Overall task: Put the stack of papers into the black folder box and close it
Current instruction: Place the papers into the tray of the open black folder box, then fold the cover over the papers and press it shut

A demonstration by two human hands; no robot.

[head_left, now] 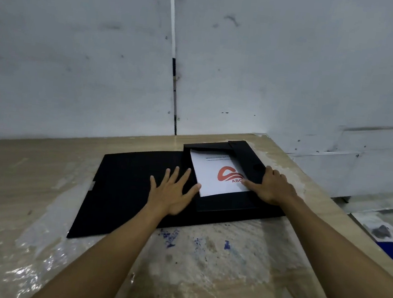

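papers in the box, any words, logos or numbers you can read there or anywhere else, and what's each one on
"ABC": red letters under a red wave-shaped logo on the top sheet of the papers; the right hand covers what follows, so the word may go on.
Dark printed lines near the top edge of that sheet: too small and blurred to read.
Blue ink marks on the table, nearer than the black folder box: smeared, not readable.

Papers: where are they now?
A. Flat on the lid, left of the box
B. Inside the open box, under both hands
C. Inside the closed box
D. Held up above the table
B: the papers lie inside the open box, touched by the left hand and right hand.
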